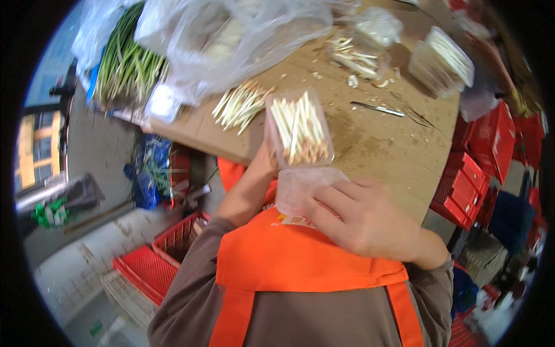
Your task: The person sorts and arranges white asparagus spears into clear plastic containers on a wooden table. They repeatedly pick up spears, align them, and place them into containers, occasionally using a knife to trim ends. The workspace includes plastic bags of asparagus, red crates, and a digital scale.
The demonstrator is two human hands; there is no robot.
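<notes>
My left hand (269, 149) grips a clear plastic clamshell box (331, 149) from its left side, at the near edge of the table. Trimmed white vegetable stalks (299, 126) fill the box, their brownish ends towards me. Its hinged lid (299, 186) hangs open on the near side, against my orange apron. Over the lid's right part lie the blurred fingers of my right hand (360, 212); its thumb is hidden, so I cannot tell whether it pinches the lid. Just left of the box, a loose pile of similar stalks (243, 106) rests on the table.
A knife-like metal tool (378, 109) and scraps lie on the cardboard-brown tabletop (390, 147). Beyond are a box of trimmings (357, 58) and stacked clear containers (442, 63). Plastic bags (234, 39) and green onions (130, 65) occupy the far left. Red crates (464, 191) stand right.
</notes>
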